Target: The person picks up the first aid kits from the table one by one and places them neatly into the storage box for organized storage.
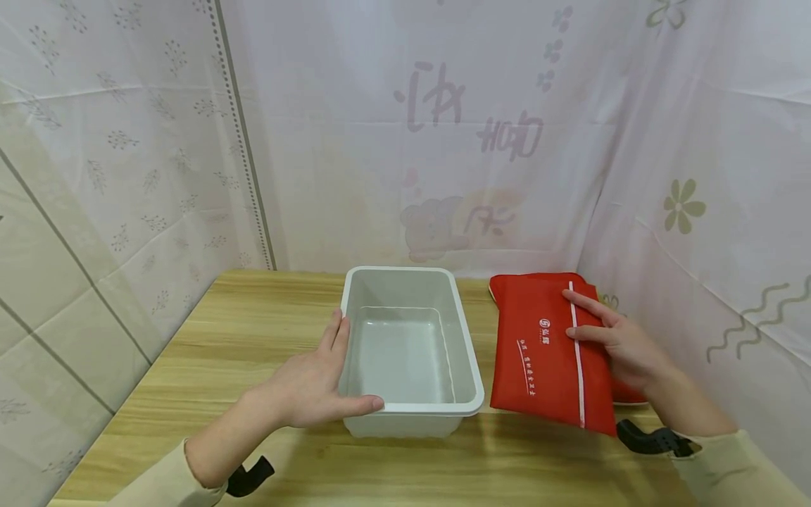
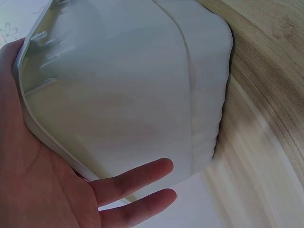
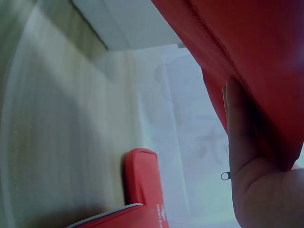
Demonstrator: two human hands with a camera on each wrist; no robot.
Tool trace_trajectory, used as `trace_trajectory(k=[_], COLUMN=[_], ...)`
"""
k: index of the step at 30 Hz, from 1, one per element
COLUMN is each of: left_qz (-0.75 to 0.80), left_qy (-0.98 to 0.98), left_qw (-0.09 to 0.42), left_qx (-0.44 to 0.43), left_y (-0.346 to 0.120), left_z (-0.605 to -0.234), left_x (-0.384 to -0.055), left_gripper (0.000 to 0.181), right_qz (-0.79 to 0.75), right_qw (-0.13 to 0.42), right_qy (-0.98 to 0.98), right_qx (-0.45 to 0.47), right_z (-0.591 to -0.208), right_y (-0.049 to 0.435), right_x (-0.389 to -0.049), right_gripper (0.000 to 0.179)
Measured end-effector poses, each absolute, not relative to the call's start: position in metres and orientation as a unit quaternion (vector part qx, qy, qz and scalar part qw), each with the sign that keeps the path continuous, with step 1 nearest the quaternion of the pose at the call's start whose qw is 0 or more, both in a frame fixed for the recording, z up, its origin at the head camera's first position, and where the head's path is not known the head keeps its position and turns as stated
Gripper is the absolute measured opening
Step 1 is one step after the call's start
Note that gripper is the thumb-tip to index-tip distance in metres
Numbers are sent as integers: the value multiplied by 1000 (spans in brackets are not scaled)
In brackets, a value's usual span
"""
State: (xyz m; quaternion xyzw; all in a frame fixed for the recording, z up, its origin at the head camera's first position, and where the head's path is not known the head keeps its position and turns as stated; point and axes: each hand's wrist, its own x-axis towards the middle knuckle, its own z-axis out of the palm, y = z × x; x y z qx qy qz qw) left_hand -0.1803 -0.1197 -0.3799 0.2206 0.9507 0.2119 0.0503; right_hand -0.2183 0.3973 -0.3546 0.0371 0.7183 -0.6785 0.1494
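The left hand (image 1: 313,384) lies against the near left corner of the empty white rectangular plastic tub (image 1: 405,345) in the centre of the head view: fingers run straight along the left wall and the thumb rests flat on the front rim, so the grip is relaxed and wide, steadying the tub rather than clasping it. At centre right the right hand (image 1: 617,341) holds the red zippered fabric pouch (image 1: 548,348), tilted with its near edge raised off the light wooden counter (image 1: 241,338); the thumb is tucked beneath and the fingers lie on top beside the white zipper line.

To handle the pouch well, the limp cloth seems to need support from below, so it does not fold.

A second red pouch (image 3: 142,183) lies on the counter under the raised one, touching or just beside it. Patterned white curtains (image 1: 443,141) close in behind and at the right, leaving little room that side.
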Motion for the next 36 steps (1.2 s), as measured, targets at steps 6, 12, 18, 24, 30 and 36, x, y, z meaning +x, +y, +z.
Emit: trace_trajectory(k=[6,12,18,24,30,36], left_qz=[217,216,212,216,217,218], left_qy=[950,950,951,951,950,951], left_qw=[54,56,55,56,56,52], left_qx=[218,218,218,215,216,214], left_y=[-119,-118,-119,-120,-119,-118], left_z=[-380,-379,-380,-380,-379,-379], left_x=[-180,-179,-180,-180,-179,-181], left_gripper=[142,142,143,143,143,143], right_qz=[-681,-696,-717,-711,-715,-718], right_qw=[142,130,124,119,130,134], right_qy=[717,706,685,692,686,682], right_qx=[28,12,-28,-28,-30,-24], right_z=[-346,-334,-319,-301,-288,-278], right_y=[399,400,400,386,366,342], right_x=[-221,-225,-228,-232,-234,-239], right_gripper=[75,74,70,72,72,72])
